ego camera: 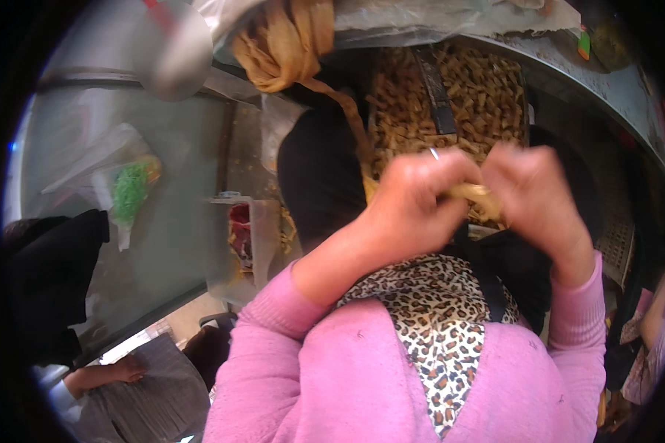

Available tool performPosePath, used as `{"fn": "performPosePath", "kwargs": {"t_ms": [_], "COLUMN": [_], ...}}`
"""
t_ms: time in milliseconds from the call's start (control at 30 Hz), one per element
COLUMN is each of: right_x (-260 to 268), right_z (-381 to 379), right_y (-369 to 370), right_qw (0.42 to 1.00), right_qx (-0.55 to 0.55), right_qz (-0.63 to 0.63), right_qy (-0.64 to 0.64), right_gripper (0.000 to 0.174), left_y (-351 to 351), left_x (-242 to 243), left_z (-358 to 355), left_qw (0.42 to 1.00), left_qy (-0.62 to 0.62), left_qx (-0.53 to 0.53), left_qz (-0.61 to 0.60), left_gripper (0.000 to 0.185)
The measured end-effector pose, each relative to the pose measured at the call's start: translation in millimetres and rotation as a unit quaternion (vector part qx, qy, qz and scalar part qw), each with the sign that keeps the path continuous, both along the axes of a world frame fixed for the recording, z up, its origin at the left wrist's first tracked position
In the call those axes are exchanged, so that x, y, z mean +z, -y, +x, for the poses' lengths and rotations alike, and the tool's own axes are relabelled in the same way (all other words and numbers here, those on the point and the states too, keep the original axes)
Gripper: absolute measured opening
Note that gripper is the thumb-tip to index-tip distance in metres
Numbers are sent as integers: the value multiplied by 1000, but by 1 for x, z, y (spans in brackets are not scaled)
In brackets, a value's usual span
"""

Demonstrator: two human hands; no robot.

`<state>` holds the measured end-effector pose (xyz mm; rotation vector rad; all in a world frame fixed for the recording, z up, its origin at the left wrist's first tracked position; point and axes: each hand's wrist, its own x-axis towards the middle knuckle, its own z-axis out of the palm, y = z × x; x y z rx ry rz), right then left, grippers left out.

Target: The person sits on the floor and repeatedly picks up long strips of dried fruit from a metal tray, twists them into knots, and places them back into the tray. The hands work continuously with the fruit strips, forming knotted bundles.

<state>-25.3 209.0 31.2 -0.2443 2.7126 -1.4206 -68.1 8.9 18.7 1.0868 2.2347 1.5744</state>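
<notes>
A pale yellow, pliable strip (471, 191) stretches between my two hands. My left hand (415, 194), with a ring on one finger, has its fingers curled around the strip. My right hand (535, 191) is blurred and pinches the strip's other side; its fingertips are partly hidden. From behind my left hand a longer tan band (346, 105) runs up to a thick bundle of folded strips (285, 47) hanging over the table edge. Just beyond my hands, a container is filled with small tan knot-like pieces (485, 94), with a dark strap (436, 94) across it.
To the left stand a translucent plastic bin (266, 232) and a grey-green panel with a plastic bag of green material (130, 191). A metal table edge (593, 77) curves along the upper right. Another person's hand (127, 368) shows at lower left, and a person's arm at far right.
</notes>
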Motion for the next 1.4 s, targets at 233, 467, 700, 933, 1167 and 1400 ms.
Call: {"fn": "performPosePath", "kwargs": {"t_ms": [233,467,700,933,1167,1400], "right_x": [-3,-29,-63,-38,-44,-78], "right_z": [12,26,35,-12,-48,-99], "right_y": [9,25,28,15,-8,7], "right_qw": [933,991,894,858,891,987], "right_qx": [-75,-51,-30,-86,-176,-93], "right_qz": [-344,-4,-379,-479,-417,-61], "right_qy": [-81,-120,238,163,31,-116], "right_gripper": [31,27,29,25,23,26], "left_y": [-4,12,20,28,38,38], "left_x": [-7,-29,-44,-30,-32,-51], "left_z": [35,29,22,-13,-29,-59], "left_qw": [983,994,975,959,925,898], "left_qy": [182,-23,209,270,369,363], "left_qx": [-6,61,22,61,91,231], "left_qz": [5,-84,69,65,14,86], "left_gripper": [39,17,21,20,10,26]}}
